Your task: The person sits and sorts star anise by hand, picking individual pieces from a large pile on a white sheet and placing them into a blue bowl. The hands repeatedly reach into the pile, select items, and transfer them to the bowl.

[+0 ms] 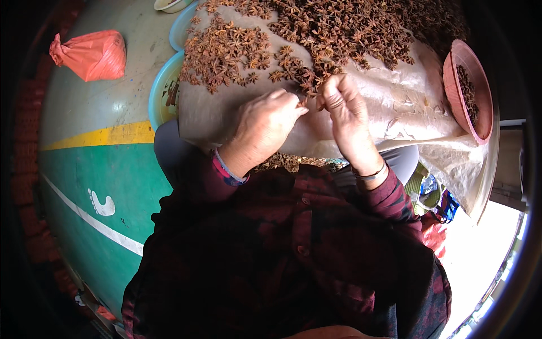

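A large heap of dried star anise [339,34] covers the far part of a sheet-covered table. To its left lies a smaller, looser spread of star anise [226,53]. Near the front edge of the heap, my left hand [262,127] is closed, thumb and fingertips pinched on a small brown bit of star anise [303,102]. Just to its right, my right hand [350,116] is also closed in a pinch, its fingertips close to the heap's nearest pieces. Whatever sits between the right fingertips is too small to make out. A narrow gap separates the two hands.
A pink basket [450,79] with dark bits stands at the table's right edge. Light blue basins [160,90] sit along the left side. On the floor are a tied red sack [101,56] and a yellow stripe [113,135]. The pale sheet [389,113] hangs over the front edge.
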Motion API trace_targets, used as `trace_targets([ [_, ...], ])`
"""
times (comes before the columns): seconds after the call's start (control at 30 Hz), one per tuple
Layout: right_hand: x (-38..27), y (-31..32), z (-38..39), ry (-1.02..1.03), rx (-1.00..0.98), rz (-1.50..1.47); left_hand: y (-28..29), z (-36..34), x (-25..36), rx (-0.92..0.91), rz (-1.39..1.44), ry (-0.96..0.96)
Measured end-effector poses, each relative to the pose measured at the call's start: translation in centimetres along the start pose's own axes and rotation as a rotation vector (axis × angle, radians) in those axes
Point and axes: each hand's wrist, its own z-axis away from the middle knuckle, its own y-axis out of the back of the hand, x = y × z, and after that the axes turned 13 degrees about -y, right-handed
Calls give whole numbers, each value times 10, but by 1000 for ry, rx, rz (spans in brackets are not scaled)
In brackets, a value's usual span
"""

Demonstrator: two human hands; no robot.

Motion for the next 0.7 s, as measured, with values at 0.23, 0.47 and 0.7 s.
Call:
trace_targets([
  [0.23, -42, 7, -26, -116, -660, 765, 27, 6, -52, -54, -299, 218],
  [0.47, -10, -2, -128, 494, -120, 1656, 38, 9, -67, 118, 175, 297],
  [0.7, -16, 1, -123, 348, -158, 1382, 27, 12, -45, 263, 1011, 736],
])
